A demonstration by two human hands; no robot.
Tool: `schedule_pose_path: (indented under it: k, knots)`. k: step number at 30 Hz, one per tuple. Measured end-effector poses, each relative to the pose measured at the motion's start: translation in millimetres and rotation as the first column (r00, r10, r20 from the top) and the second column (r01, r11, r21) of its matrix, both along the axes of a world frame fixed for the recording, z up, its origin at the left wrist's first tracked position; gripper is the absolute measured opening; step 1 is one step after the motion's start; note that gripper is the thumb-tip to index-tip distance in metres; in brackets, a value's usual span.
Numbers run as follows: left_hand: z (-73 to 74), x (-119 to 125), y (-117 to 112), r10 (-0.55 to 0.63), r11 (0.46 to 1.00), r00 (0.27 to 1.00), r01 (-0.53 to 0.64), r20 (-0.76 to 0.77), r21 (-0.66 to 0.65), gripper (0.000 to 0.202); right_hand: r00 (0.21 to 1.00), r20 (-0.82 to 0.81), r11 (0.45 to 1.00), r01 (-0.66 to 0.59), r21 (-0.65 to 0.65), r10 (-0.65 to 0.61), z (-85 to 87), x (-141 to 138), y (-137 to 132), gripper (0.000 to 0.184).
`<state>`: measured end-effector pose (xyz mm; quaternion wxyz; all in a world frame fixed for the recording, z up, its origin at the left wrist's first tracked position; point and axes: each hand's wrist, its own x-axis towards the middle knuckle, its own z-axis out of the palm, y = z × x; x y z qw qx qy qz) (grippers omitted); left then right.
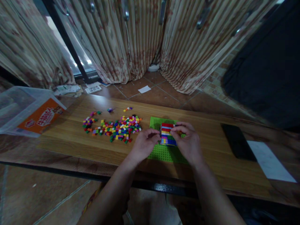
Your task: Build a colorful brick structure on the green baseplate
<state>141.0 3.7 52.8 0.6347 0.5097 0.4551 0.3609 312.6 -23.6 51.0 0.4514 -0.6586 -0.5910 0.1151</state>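
On a green studded baseplate (161,153) stands a block of stacked toy bricks (167,132), layered in red, white, yellow, purple and blue. My left hand (147,142) is at its left side, thumb and forefinger pinched together against the edge. From the right, my right hand (188,140) reaches over the block, its fingertips closed at the upper right side. Whatever small piece either hand may hold is hidden by the fingers. Left of the plate lies a loose heap of small coloured bricks (122,128).
A clear plastic box (30,109) with an orange label stands at the wooden table's (77,142) left end. At the right lie a black phone-like slab (236,140) and a white sheet (272,161). Striped curtains (140,40) hang behind, with papers (93,88) on the floor.
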Motion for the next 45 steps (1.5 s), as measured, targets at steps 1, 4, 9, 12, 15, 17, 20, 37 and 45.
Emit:
schedule_pose_path:
  k: [1,4,9,12,15,17,20,37,45]
  knots:
    - [0.0,-0.2,0.0,-0.001,1.000,1.000,0.001,-0.003,0.002,0.011,1.000,0.014,1.000,-0.005,-0.001,0.005,-0.1,0.0,-0.2,0.009]
    - [-0.4,-0.4,-0.1,-0.006,1.000,1.000,0.007,-0.020,0.016,0.011,0.998,0.059,1.000,-0.027,0.000,0.027,0.2,0.3,-1.3,0.012]
    - [-3.3,-1.1,-0.1,-0.016,0.999,0.999,0.018,-0.052,0.031,0.013,0.996,0.083,1.000,-0.030,-0.002,0.030,0.0,-0.4,-1.7,0.013]
    - [-6.7,-5.8,2.9,-0.002,0.998,0.993,0.009,-0.119,0.064,0.016,0.996,0.080,1.000,-0.032,-0.001,0.032,-1.3,-0.4,-0.9,0.014]
    - [-8.0,-17.5,9.9,0.054,0.980,0.964,0.000,-0.260,0.200,0.017,0.998,0.045,0.999,-0.038,-0.012,0.039,-2.5,1.5,-1.2,0.015]
    - [-6.5,-28.6,15.8,0.126,0.950,0.918,-0.003,-0.375,0.311,0.016,0.999,0.001,0.999,-0.046,-0.015,0.046,-2.8,3.4,-2.2,0.014]
    - [-2.2,-45.4,23.6,0.276,0.906,0.799,-0.031,-0.534,0.422,0.019,0.996,-0.079,0.999,-0.044,0.008,0.044,-2.6,5.4,-4.0,0.014]
    - [3.7,-39.4,15.9,0.280,0.746,0.582,0.369,-0.764,0.554,0.027,0.983,-0.176,0.991,0.080,0.106,-0.060,-3.3,8.9,-3.3,0.016]
    - [3.5,-33.1,10.7,0.179,0.781,0.526,0.438,-0.832,0.445,0.021,0.983,-0.178,0.996,0.061,0.072,-0.048,-1.3,8.0,-3.5,0.019]
